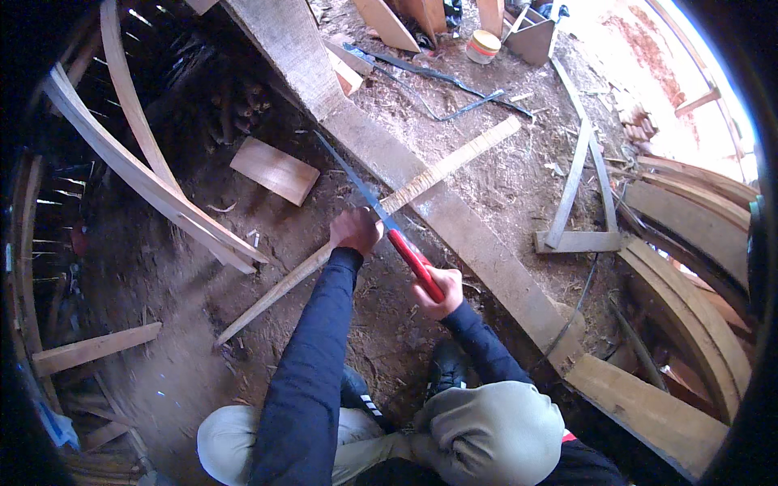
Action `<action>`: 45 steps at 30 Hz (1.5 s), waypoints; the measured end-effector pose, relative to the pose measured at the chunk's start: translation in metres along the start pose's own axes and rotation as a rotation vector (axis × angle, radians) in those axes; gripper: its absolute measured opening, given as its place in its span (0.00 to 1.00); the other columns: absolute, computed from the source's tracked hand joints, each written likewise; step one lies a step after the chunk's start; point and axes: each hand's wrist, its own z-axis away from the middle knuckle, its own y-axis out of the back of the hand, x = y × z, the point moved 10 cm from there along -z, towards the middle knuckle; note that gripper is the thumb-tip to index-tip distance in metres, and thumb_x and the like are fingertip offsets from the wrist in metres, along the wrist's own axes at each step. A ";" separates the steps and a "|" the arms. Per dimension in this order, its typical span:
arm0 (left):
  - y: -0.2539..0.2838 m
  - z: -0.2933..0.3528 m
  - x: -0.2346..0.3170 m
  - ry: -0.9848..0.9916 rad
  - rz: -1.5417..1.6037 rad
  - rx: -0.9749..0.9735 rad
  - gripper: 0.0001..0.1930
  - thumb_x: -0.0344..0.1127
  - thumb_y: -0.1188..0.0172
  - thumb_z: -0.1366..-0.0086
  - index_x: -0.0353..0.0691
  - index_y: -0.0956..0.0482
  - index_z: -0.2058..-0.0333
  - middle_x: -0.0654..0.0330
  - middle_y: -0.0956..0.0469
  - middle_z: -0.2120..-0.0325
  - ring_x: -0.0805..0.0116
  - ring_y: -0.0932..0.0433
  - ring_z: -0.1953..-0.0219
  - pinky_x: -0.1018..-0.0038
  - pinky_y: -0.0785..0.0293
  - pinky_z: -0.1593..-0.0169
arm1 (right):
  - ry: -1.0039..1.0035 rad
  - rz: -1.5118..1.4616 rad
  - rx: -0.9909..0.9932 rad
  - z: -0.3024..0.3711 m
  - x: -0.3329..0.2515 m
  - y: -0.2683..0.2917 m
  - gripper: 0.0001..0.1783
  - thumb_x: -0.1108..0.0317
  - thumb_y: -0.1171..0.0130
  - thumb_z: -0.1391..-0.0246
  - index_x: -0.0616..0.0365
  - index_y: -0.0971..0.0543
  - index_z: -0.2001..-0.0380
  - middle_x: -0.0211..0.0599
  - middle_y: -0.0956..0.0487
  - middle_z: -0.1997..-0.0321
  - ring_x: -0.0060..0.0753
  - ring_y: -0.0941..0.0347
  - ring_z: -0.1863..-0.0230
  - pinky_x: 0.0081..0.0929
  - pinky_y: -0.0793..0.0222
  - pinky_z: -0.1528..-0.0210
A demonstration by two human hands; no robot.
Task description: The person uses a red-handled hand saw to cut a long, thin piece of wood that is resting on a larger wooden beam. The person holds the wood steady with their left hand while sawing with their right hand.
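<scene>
My right hand [442, 295] is wrapped round the red handle of a hand saw [413, 263]. Its narrow blade points up and to the left, crossing a long wooden stick [462, 159] just beside my left hand. The fingers of my left hand [356, 230] are closed round that stick. The stick lies slantwise over a thick wooden beam [478, 247]; its far part looks ringed with marks, while the smoother near end reaches down left over the ground. Whether the teeth have cut into the wood, I cannot tell.
A wood block [275, 170] lies left of the beam. Long curved planks [138, 166] lean at the left, and more boards [689, 308] are stacked at the right. Beyond the beam are a lidded jar [484, 46], a dark strap [442, 75] and a triangular wooden frame [577, 241].
</scene>
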 end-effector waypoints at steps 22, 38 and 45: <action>-0.009 0.009 -0.013 -0.004 -0.073 0.056 0.10 0.43 0.41 0.48 0.45 0.17 0.73 0.51 0.19 0.73 0.49 0.19 0.68 0.59 0.21 0.63 | 0.134 0.097 -0.022 0.011 -0.006 0.000 0.10 0.69 0.37 0.62 0.56 0.25 0.72 0.44 0.26 0.77 0.49 0.27 0.77 0.38 0.31 0.73; -0.017 0.002 -0.002 0.037 -0.050 -0.087 0.11 0.43 0.41 0.48 0.45 0.17 0.70 0.50 0.18 0.68 0.51 0.19 0.62 0.60 0.22 0.59 | 0.193 0.088 0.119 -0.004 -0.010 0.015 0.09 0.70 0.37 0.62 0.56 0.24 0.74 0.41 0.29 0.84 0.46 0.29 0.83 0.35 0.34 0.77; -0.004 -0.007 0.007 -0.012 -0.144 0.049 0.13 0.47 0.41 0.47 0.44 0.18 0.72 0.52 0.19 0.71 0.51 0.19 0.67 0.59 0.21 0.61 | 0.070 0.012 0.015 0.048 -0.009 0.040 0.19 0.71 0.38 0.62 0.56 0.21 0.61 0.42 0.23 0.77 0.46 0.25 0.77 0.35 0.28 0.71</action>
